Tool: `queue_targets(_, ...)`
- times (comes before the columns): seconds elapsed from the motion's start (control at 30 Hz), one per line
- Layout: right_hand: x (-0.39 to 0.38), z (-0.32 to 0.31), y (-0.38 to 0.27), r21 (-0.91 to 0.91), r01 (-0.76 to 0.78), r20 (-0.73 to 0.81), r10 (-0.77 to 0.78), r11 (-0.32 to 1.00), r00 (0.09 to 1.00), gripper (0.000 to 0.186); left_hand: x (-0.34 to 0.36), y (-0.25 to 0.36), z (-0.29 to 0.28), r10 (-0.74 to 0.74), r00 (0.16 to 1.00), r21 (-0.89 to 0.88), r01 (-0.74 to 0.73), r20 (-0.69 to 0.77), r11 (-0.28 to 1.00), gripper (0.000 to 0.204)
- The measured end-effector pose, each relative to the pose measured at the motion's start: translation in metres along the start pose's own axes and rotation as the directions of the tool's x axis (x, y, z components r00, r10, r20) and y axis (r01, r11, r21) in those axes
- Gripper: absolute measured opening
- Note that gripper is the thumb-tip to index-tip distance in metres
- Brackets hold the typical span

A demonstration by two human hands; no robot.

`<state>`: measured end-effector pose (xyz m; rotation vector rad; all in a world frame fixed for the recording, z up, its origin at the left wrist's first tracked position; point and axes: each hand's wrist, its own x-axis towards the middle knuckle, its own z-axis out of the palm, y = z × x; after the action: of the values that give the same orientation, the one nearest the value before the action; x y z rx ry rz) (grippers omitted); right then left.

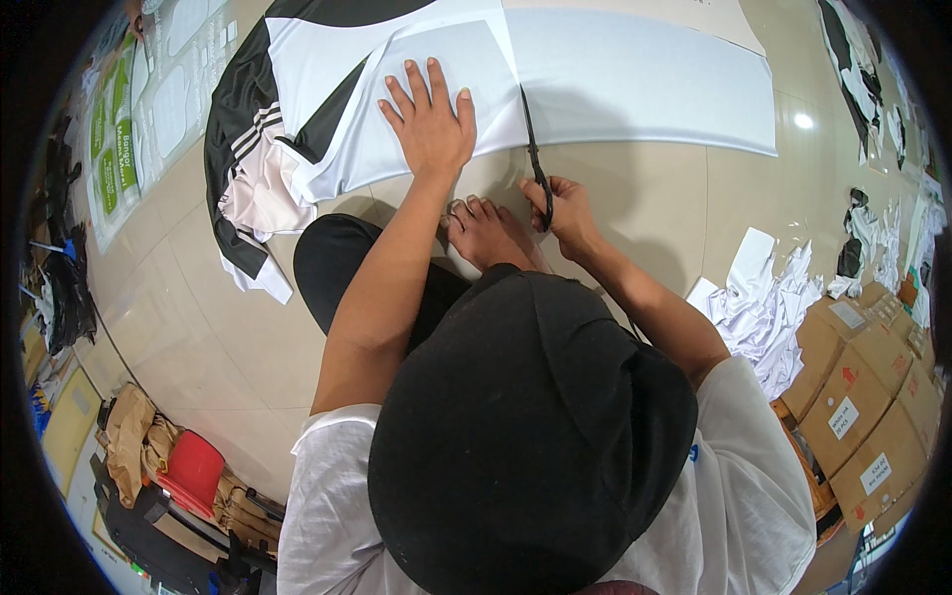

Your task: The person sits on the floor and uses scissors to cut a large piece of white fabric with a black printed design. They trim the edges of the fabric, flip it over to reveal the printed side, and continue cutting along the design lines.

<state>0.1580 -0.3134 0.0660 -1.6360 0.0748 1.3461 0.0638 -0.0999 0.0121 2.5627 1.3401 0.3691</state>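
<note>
A wide white cloth (654, 99) lies spread on the tiled floor, with black panels (238, 94) and black stripes at its left side. My left hand (432, 129) presses flat on the white part, fingers spread. Black-handled scissors (537, 164) are in my right hand (563, 210), their dark blades reaching into the cloth from its near edge along a slit line. Right of the blades, the cloth continues as a separate-looking white piece. The slit's far end runs out past the top of the picture. My bare foot (486, 230) is close to the cloth's near edge, between my hands.
White fabric scraps (769, 307) are heaped to my right, beside stacked cardboard boxes (853, 407). A clear plastic sheet with green print (117, 149) lies at far left. Brown paper and a red object (190, 471) sit at lower left. More cloth pieces (853, 69) lie at far right.
</note>
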Motion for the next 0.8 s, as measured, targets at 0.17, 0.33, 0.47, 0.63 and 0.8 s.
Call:
queue_targets(0.17,0.004,0.0,0.0,-0.013,0.002,-0.009,-0.002,1.0,1.0,0.041,0.0,0.001,-0.001,-0.008,1.0,-0.008,0.008,0.007,1.0,0.074)
queue_targets(0.33,0.013,0.004,-0.008,-0.003,0.021,0.004,-0.021,1.0,1.0,0.041,0.0,0.002,-0.004,0.011,1.0,-0.022,-0.012,-0.019,1.0,0.074)
queue_targets(0.47,0.019,0.006,-0.012,0.022,0.019,-0.004,-0.019,1.0,1.0,0.04,0.001,0.003,-0.004,0.011,1.0,-0.016,-0.011,-0.017,1.0,0.073)
queue_targets(0.63,0.022,0.006,-0.015,0.012,0.025,-0.002,-0.025,1.0,1.0,0.039,0.0,0.003,-0.004,0.006,1.0,-0.019,-0.006,-0.022,1.0,0.073)
queue_targets(0.8,0.022,0.006,-0.012,-0.011,0.031,-0.015,-0.031,0.999,0.999,0.038,0.0,0.003,-0.004,-0.009,1.0,-0.013,0.009,-0.005,1.0,0.073)
